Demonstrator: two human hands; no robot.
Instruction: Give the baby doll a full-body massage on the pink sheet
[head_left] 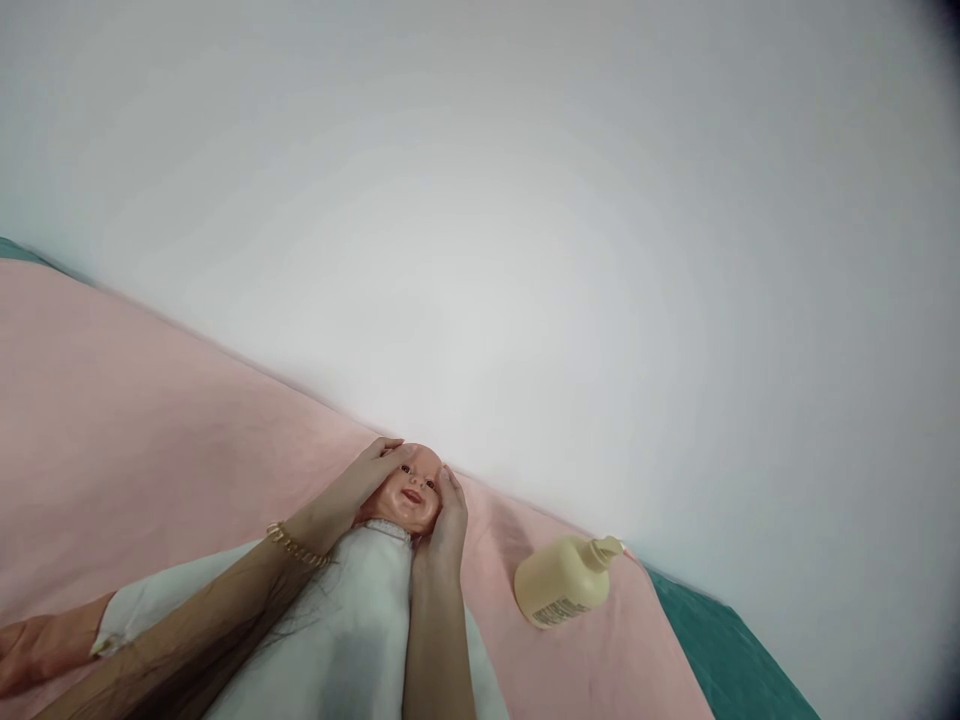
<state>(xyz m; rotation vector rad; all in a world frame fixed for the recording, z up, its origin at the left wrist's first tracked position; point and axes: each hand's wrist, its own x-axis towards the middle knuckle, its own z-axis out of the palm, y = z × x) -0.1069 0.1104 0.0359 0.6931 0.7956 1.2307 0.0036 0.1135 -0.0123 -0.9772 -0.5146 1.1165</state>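
Doll (405,490) is lying on its back on a pink sheet (150,420), head pointing away toward the white wall (525,200), and it's dressed in a white garment (352,620) that covers the body down to the bottom edge of the head view. One doll arm (45,645) sticks out bare at the far left, out of the white sleeve.

Both hands are on the doll's head. The left hand (367,475) comes in from the lower left and cups the side and top of the head, fingers curled over the forehead area. There's a gold bracelet (296,547) on that wrist. The right hand (448,520) comes straight up from the bottom and lies flat against the other cheek, fingers pointing up along the head. So the head sits clasped between the two palms, neither hand spread wide.

Off to the right, well apart from the doll, a cream pump bottle (564,583) lies on its side on the pink sheet, nozzle pointing toward the wall. A teal cover (720,650) shows past the sheet's edge at lower right, plus a sliver at far left.
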